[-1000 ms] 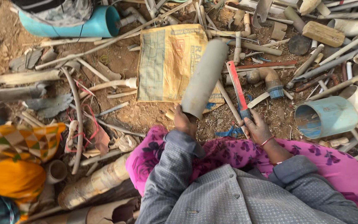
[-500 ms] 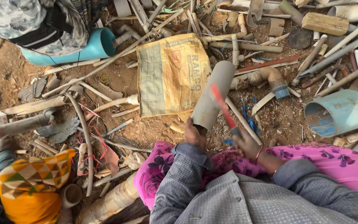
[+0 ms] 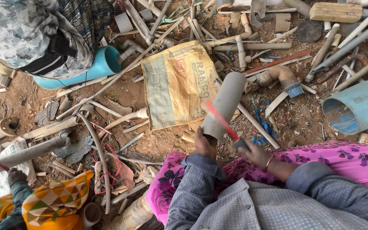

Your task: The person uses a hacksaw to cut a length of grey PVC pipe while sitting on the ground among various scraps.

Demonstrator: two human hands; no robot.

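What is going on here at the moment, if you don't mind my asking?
A seated person holds a grey pipe piece by its lower end in the left hand, tilted up off the ground. The right hand grips a red-bladed tool, blurred, lying across the pipe. Around them the dirt is strewn with pipe scraps, a yellow sack and blue pipe sections. At lower left another person's gloved hand holds a long grey pipe.
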